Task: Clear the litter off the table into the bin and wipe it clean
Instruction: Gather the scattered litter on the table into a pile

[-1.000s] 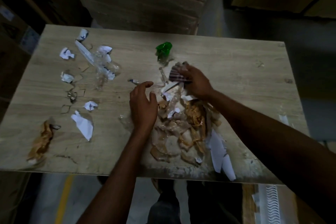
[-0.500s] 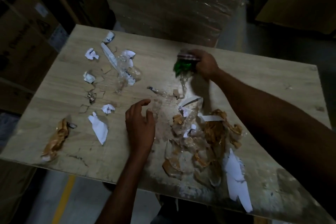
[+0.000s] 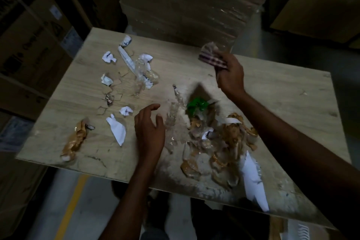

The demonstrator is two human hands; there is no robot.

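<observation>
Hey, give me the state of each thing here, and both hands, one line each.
Right hand, gripping a purple-checked wad above the light wooden table.
Left hand, open, holding nothing.
Green crumpled plastic wrapper, lying at the far edge of the brown-and-clear litter pile.
Golden-brown foil wrapper, crumpled, near the table's left edge.

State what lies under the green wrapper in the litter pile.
The green wrapper rests at the far end of the pile, overlapping clear plastic film and brown crumpled wrappers. Whatever lies directly beneath it, and the table there, is covered.
</observation>
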